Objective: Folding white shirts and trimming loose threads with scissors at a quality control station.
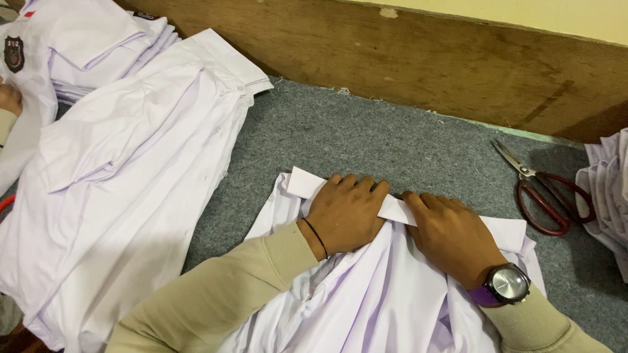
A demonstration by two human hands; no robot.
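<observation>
A white shirt point(386, 301) lies on the grey felt surface point(366, 140) in front of me, its collar point(400, 209) at the far edge. My left hand point(343, 212) presses flat on the left part of the collar, fingers closed over its edge. My right hand point(451, 235) presses on the collar's right part, beside the left hand. Both arms wear beige sleeves. A thin black band circles the left wrist, and a watch point(507, 284) sits on the right wrist.
A large pile of white shirts point(124, 170) covers the left side, with another person's hand point(9, 99) at its far left edge. Red-handled scissors point(543, 193) lie at the right, near more white fabric point(608, 196). A brown wooden board point(425, 59) runs along the back.
</observation>
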